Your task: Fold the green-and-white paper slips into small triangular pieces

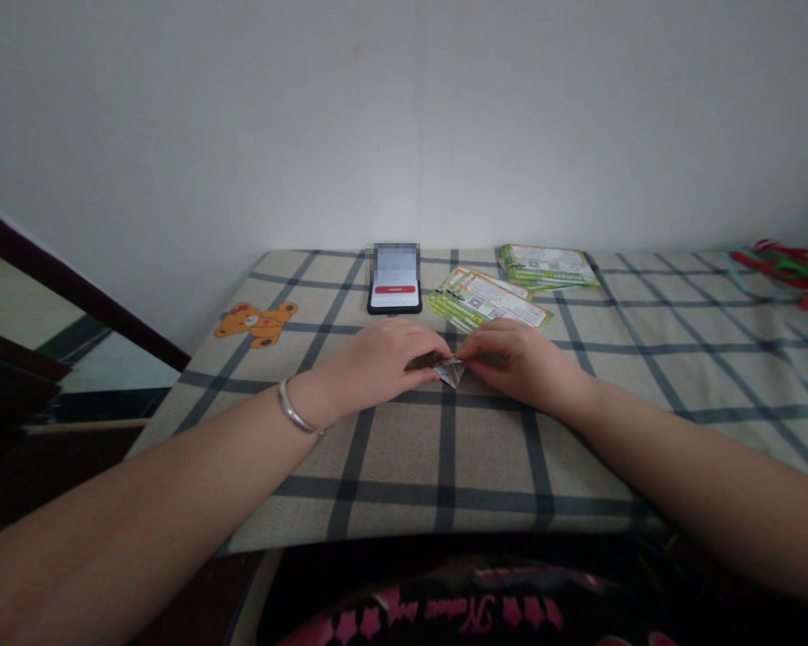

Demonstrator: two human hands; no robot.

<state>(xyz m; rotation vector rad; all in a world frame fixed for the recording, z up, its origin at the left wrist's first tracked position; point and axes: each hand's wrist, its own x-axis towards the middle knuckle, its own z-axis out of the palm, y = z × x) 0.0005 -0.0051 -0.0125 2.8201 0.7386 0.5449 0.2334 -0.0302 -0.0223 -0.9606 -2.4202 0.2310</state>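
A small folded piece of printed paper (451,371) is pinched between my two hands, just above the checked cloth. My left hand (394,357) grips its left side with thumb and fingers, and a silver bangle circles that wrist. On the other side, my right hand (522,359) pinches the paper's upper right edge between thumb and forefinger. The paper looks pointed at the bottom; its upper folds are partly covered by my fingertips. Just beyond my hands lie several green and white printed leaflets (491,298), loosely fanned.
A phone (395,278) with a lit screen stands near the wall. Another stack of leaflets (548,266) lies at the back right. An orange bear cutout (256,325) is on the left of the checked tablecloth (404,458). Red and green strips (791,269) lie far right.
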